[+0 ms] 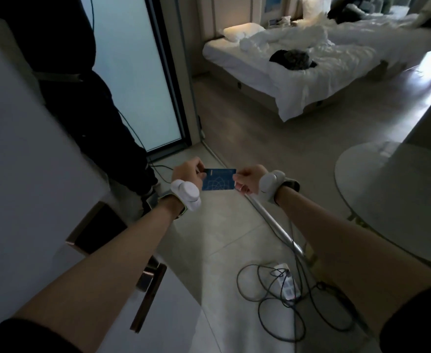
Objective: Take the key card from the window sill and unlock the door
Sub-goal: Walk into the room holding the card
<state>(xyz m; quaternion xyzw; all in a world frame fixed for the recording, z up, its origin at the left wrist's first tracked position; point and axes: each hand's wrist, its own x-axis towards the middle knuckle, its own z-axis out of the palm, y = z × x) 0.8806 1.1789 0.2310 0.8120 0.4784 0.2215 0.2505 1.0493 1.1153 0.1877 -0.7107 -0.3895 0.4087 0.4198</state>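
A blue key card (218, 179) with a pale line pattern is held flat in front of me at mid-frame, above the floor. My left hand (190, 169) pinches its left edge and my right hand (248, 178) pinches its right edge. Both wrists carry white sensor bands. The door (31, 161) stands at my left, pale and blurred. Its dark card reader plate (97, 229) with a copper frame sits below my left forearm, and the copper lever handle (149, 296) hangs lower down. No window sill is in view.
A dark coat (82, 80) hangs by the door, beside a frosted glass panel (138, 67). A white power strip (284, 280) with tangled black cables lies on the floor. A round glass table (398, 200) is at right. An unmade bed (298, 59) fills the far side.
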